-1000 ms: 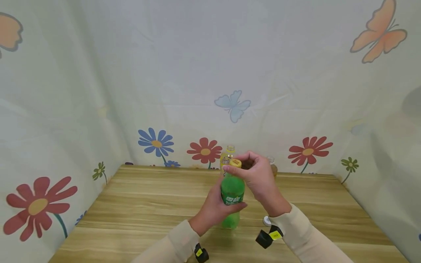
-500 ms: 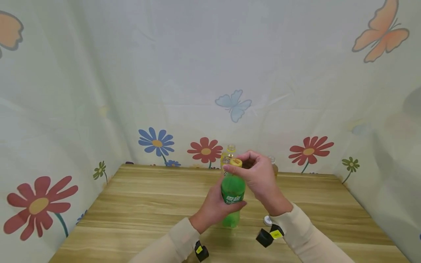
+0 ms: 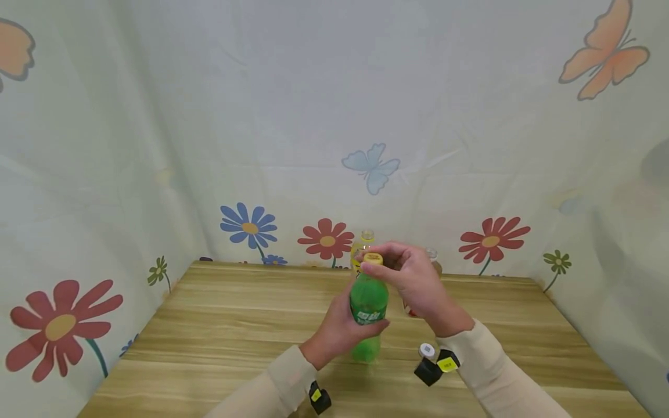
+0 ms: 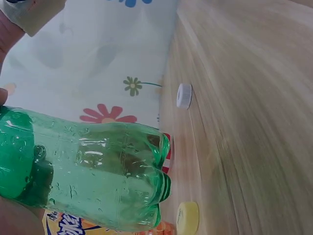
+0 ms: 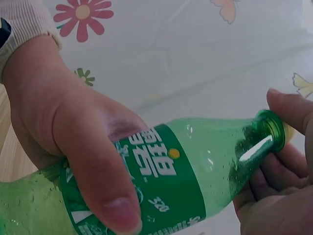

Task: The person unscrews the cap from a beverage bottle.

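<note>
My left hand [image 3: 340,325] grips a green soda bottle [image 3: 369,295] round its dark green label, holding it upright above the table. At the bottle's top, my right hand [image 3: 420,285] pinches the yellow bottle cap [image 3: 373,259] between thumb and fingers. In the right wrist view, the left thumb [image 5: 105,181] lies across the label [image 5: 166,181], and the right thumb [image 5: 288,107] is against the cap, which is mostly hidden behind the green neck ring. The clear green base [image 4: 151,181] shows in the left wrist view, with droplets inside the bottle.
A yellow-labelled bottle [image 3: 367,235] without a cap stands behind the green one. Another open bottle [image 3: 432,255] is partly hidden behind the right hand. A white cap [image 3: 426,350] lies on the wooden table [image 3: 251,325], and a second yellow cap [image 4: 188,218] lies near the bottles.
My right hand has turned at the cap, its wrist shifting slightly right, and more of the white cap now shows. The left hand still grips the green bottle in nearly the same place.
</note>
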A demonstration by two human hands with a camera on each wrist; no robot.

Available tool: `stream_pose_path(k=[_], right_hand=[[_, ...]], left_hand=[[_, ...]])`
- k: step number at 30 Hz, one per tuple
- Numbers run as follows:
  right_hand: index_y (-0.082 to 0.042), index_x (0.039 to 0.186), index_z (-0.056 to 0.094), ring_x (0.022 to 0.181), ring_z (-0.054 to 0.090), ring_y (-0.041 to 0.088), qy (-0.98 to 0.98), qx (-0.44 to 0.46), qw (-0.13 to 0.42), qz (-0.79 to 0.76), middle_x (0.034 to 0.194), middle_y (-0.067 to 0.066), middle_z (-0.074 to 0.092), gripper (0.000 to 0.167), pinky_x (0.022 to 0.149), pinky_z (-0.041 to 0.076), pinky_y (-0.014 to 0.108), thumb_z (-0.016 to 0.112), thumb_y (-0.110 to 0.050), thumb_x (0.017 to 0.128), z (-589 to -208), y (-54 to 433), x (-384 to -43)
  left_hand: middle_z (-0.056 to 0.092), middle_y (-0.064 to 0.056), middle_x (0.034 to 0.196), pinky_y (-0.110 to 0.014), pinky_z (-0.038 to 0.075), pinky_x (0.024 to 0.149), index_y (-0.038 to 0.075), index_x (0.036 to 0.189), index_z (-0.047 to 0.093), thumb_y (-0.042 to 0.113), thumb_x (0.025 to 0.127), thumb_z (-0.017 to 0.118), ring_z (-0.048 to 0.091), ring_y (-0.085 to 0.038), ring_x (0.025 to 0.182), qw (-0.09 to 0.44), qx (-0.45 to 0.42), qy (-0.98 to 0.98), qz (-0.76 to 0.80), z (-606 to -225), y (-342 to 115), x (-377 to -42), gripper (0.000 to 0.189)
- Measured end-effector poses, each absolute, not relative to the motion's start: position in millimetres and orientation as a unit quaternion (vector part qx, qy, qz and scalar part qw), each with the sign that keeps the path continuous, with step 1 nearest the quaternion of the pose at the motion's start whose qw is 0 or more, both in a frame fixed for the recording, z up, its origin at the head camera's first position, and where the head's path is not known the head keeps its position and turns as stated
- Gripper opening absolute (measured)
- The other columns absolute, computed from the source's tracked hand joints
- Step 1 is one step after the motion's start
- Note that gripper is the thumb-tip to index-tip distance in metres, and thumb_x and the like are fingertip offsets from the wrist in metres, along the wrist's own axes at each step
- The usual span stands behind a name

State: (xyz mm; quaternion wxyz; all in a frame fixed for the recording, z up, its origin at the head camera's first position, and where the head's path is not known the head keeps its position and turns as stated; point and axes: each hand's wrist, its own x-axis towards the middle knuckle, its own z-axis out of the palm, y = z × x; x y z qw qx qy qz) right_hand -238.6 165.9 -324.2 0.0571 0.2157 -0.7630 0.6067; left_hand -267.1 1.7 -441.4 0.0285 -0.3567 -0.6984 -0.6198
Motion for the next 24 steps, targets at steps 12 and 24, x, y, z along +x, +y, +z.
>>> stream_pose_path(k=[12, 24], right_hand=[[-0.003, 0.130, 0.065, 0.124, 0.066, 0.023, -0.725, 0.299, -0.014, 0.620, 0.131, 0.021, 0.068, 0.032, 0.104, 0.053, 0.027, 0.063, -0.020, 0.103, -326.6, 174.7, -243.6], [-0.008, 0.127, 0.061, 0.114, 0.064, 0.023, -0.780, 0.184, 0.104, 0.590, 0.125, 0.008, 0.067, 0.052, 0.095, 0.055, 0.024, 0.085, -0.026, 0.085, -328.0, 164.5, -239.5]], left_hand=[[0.065, 0.005, 0.125, -0.030, 0.053, 0.103, 0.033, 0.142, 0.042, 0.018, 0.086, 0.084, 0.065, -0.014, 0.111, 0.030, -0.351, -0.699, -0.622, -442.5, 3.6, -267.7, 0.071], [0.065, 0.004, 0.126, -0.031, 0.054, 0.101, 0.033, 0.144, 0.042, 0.023, 0.087, 0.084, 0.065, -0.014, 0.112, 0.062, -0.336, -0.720, -0.604, -446.4, 1.2, -270.0, 0.072]])
